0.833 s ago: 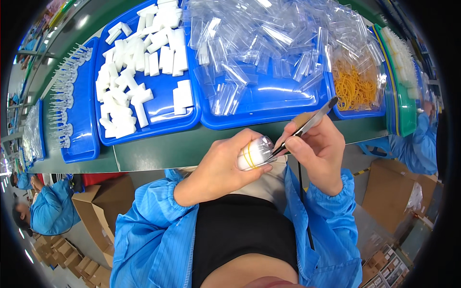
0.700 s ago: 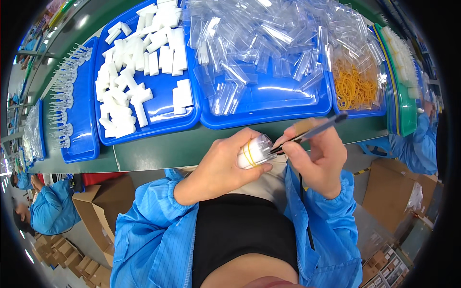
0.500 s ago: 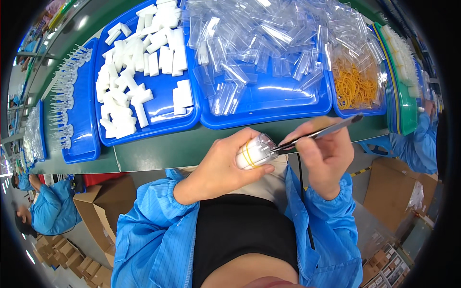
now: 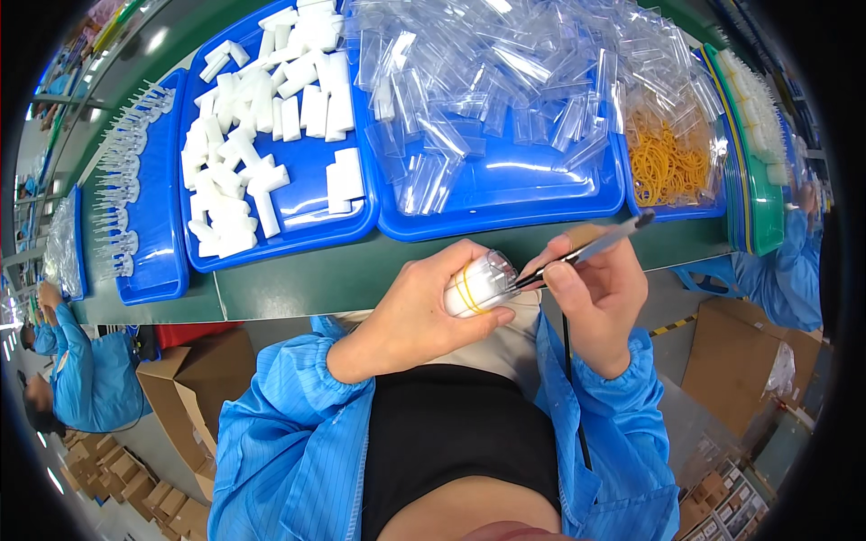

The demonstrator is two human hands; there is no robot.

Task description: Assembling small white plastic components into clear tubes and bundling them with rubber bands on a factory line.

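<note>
My left hand [image 4: 406, 311] is closed around a short bundle [image 4: 458, 298] of white pieces with a yellow rubber band [image 4: 468, 290] wrapped about it. A clear plastic end [image 4: 495, 267] of the bundle faces right. Between the thumb and fingers of my right hand [image 4: 603, 298] is a pair of dark tweezers [image 4: 610, 236], slanting down to the left. Their tips meet the bundle's clear end; whether they pinch anything there is too small to tell. Both hands are just off the bench's front edge.
Blue trays along the green bench [image 4: 298, 290] hold white foam blocks [image 4: 230, 149], clear plastic sleeves [image 4: 442, 171], yellow rubber bands [image 4: 667, 162] and, at left, clear spiky parts [image 4: 117, 216]. Stacked trays [image 4: 767, 216] stand right. Cardboard boxes [image 4: 203, 388] are below; co-workers sit at both sides.
My right hand and the tweezers have shifted slightly left, with the tips still at the clear end. My left hand has barely moved. The left co-worker's arm has reached up toward the bench.
</note>
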